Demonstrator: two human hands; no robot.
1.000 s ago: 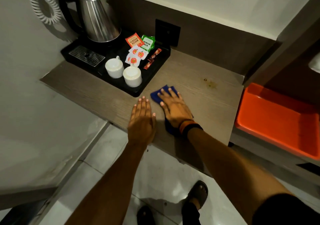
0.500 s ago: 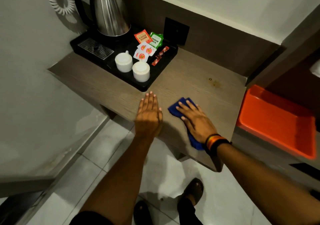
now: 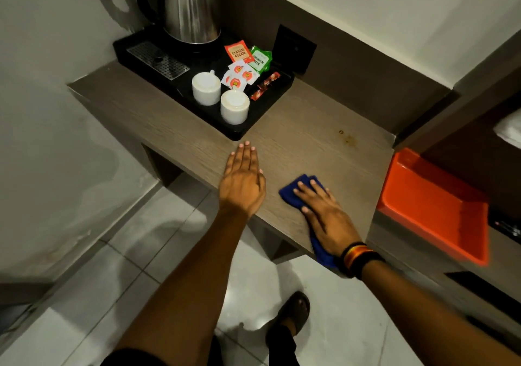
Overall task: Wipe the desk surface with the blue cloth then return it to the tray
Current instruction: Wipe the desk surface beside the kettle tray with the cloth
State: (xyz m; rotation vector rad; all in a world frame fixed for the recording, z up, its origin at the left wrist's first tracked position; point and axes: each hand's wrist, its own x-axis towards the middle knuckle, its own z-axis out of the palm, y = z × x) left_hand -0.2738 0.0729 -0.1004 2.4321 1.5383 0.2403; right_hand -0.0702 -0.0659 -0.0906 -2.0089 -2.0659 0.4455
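The blue cloth lies flat on the brown wooden desk, near its front edge, with one end hanging over the edge. My right hand presses flat on the cloth, fingers spread, covering most of it. My left hand rests flat on the bare desk just left of the cloth, fingers together, holding nothing. The orange tray sits on a lower ledge to the right of the desk.
A black tray at the back left of the desk carries a steel kettle, two white cups and tea sachets. A small stain marks the desk at the right. Tiled floor lies below.
My right hand has slid the blue cloth to the right and toward the front edge of the desk. My left hand has stayed flat on the desk.
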